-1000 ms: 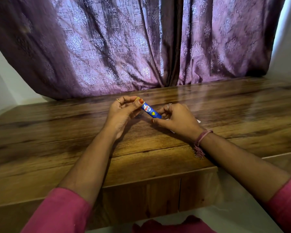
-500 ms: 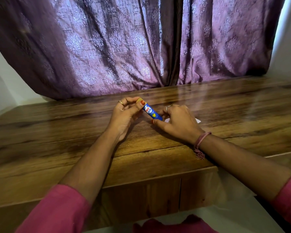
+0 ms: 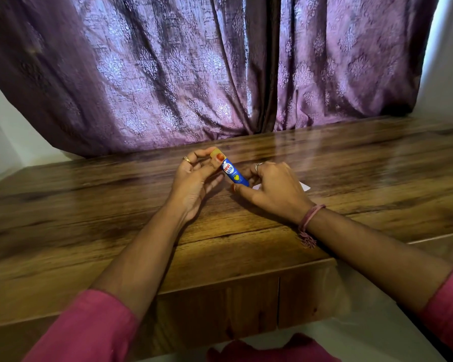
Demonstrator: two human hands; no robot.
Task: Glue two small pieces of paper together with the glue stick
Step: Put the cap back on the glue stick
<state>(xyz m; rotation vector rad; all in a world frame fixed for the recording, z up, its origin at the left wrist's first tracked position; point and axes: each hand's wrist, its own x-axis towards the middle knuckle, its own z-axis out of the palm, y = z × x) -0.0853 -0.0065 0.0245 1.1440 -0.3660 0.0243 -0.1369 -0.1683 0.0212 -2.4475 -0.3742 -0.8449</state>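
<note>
A small blue glue stick with a yellow cap is held between both hands over the wooden table. My left hand pinches the yellow cap end with thumb and fingers. My right hand grips the blue body's lower end, fingers curled round it. White paper lies on the table under and behind my right hand, mostly hidden; only corners show.
A purple patterned curtain hangs along the table's far edge. White walls stand at both sides. The table's front edge runs below my forearms, with a drawer front under it. Red cloth shows at the bottom.
Both hands keep the same hold on the glue stick. The stick and hands have shifted only slightly, the right hand a little lower toward the table.
</note>
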